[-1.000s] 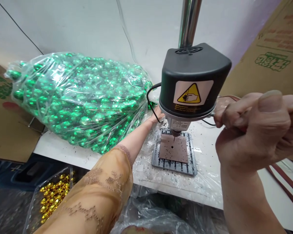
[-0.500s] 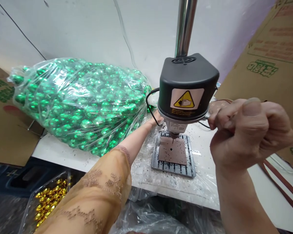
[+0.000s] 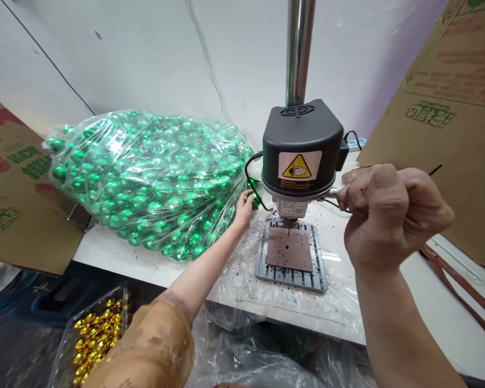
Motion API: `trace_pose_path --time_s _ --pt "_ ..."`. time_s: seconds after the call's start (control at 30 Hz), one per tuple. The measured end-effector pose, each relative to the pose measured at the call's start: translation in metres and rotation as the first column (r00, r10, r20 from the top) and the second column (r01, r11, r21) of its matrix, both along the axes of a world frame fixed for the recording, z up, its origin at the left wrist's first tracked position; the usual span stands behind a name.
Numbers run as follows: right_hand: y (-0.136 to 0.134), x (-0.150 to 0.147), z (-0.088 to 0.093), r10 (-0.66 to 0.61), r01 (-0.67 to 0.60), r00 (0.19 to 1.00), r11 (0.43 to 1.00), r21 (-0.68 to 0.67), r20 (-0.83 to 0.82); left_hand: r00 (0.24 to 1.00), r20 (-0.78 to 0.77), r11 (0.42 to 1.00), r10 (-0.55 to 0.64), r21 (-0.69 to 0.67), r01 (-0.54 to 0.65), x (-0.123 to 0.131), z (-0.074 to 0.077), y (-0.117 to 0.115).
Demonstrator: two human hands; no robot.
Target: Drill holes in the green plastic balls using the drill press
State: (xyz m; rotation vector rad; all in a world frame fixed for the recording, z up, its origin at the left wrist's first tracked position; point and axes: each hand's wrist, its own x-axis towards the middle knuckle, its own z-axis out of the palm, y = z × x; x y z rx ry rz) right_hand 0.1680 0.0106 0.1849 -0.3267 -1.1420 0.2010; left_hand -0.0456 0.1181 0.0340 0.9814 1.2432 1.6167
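Note:
My left hand [image 3: 245,209] reaches to the mouth of the clear plastic bag [image 3: 153,178] full of shiny green faceted balls. Its fingers are apart and touch or nearly touch the green balls [image 3: 252,195] there; I cannot tell whether one is held. Closed in a fist, my right hand [image 3: 396,215] is at the drill press's right side, around its feed lever, which the fingers mostly hide. The black drill press head [image 3: 303,148] carries a yellow warning sticker. Below its chuck [image 3: 290,222], a brown square plate [image 3: 290,249] with a small hole lies on the slotted metal base [image 3: 321,280].
Dark shavings are scattered over the base and white table [image 3: 222,288]. A clear container of gold balls [image 3: 99,337] is at lower left. Cardboard boxes stand left [image 3: 24,188] and right [image 3: 440,70]. A metal column [image 3: 300,54] rises behind the press, and a black cable [image 3: 248,172] loops beside it.
My left hand has moved left, from behind the press to the bag's mouth. My right hand stays closed beside the press. The view has shifted slightly.

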Motion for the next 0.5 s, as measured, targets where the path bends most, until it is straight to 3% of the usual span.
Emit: trace_pose_path --time_s 0.1,0.2,0.27,0.4,0.5 --pt "0.001 0.0 -0.001 0.011 -0.011 1.0 1.0 0.004 0.006 0.995 0.095 0.999 -0.022 -0.025 0.024 -0.015 0.004 -0.043" --pt "0.002 0.001 -0.001 0.009 -0.009 1.0 1.0 0.007 0.003 0.978 0.174 0.991 -0.118 -0.041 0.127 -0.02 0.012 -0.087" --pt "0.002 0.001 -0.002 -0.001 0.001 1.0 1.0 -0.003 -0.002 0.98 0.093 0.98 -0.176 -0.074 0.183 -0.018 0.015 -0.111" --pt "0.002 0.001 -0.002 -0.003 0.003 1.0 1.0 -0.013 0.004 0.943 -0.278 0.983 -0.182 -0.06 0.172 -0.009 0.018 -0.139" --pt "0.002 0.002 -0.002 0.006 -0.006 1.0 0.999 -0.031 0.015 0.941 -0.29 0.985 -0.172 -0.059 0.162 -0.002 0.018 -0.144"
